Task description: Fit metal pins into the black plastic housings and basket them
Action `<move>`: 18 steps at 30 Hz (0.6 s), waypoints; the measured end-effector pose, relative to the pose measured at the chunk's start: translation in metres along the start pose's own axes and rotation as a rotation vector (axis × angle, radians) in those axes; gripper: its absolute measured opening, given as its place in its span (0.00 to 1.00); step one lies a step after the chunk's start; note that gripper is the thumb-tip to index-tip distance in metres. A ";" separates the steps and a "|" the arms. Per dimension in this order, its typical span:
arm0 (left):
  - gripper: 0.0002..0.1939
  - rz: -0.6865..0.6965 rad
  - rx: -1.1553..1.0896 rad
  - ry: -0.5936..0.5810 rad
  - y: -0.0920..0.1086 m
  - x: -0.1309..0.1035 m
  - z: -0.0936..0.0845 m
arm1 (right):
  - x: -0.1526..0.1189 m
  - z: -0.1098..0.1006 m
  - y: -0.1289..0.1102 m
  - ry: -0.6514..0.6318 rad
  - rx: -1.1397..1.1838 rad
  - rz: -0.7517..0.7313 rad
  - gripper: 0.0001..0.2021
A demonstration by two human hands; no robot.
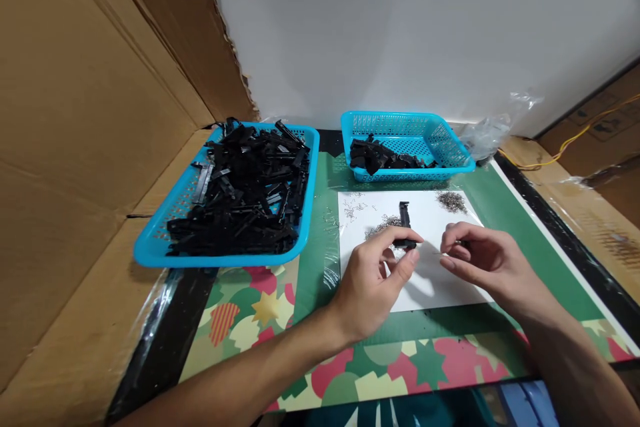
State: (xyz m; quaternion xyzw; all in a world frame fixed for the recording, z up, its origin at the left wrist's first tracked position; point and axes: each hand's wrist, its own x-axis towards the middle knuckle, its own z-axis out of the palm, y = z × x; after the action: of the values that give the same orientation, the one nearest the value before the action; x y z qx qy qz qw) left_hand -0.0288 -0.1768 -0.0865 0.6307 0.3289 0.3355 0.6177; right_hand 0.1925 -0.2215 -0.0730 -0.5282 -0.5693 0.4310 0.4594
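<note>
My left hand (pixel 373 277) is closed, pinching a small black plastic part (pixel 406 243) between thumb and fingers over a white sheet of paper (pixel 425 290). Just beyond it another long black plastic part (pixel 405 215) lies on the paper. To the right, my right hand (pixel 483 257) is closed with thumb and forefinger together. A thin metal piece (pixel 439 253) sticks out from its fingertips toward the left hand; its exact shape is too small to tell. Something dark shows among the curled fingers. Small wiry metal pieces lie in a pile (pixel 385 225) behind my left hand.
A blue basket (pixel 225 260) heaped with black plastic parts stands at the left. Behind the paper, a smaller blue basket (pixel 415 175) holds fewer black parts. More wiry metal pieces (pixel 451 201) lie at the paper's far right corner. Cardboard (pixel 75 113) walls the left side.
</note>
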 end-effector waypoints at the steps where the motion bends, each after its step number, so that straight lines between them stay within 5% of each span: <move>1: 0.13 -0.002 0.004 -0.024 0.000 0.000 0.000 | -0.001 0.001 -0.003 0.005 0.009 -0.026 0.06; 12: 0.17 -0.008 0.009 -0.200 0.000 0.002 -0.005 | 0.004 0.011 -0.015 -0.077 -0.029 -0.129 0.02; 18: 0.15 0.027 0.061 -0.184 -0.001 0.001 -0.004 | 0.005 0.013 -0.014 -0.092 -0.061 -0.134 0.03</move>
State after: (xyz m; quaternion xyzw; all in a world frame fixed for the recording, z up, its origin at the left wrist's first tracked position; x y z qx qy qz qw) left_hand -0.0318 -0.1732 -0.0875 0.6816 0.2723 0.2744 0.6213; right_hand 0.1765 -0.2175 -0.0622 -0.4823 -0.6369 0.4056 0.4442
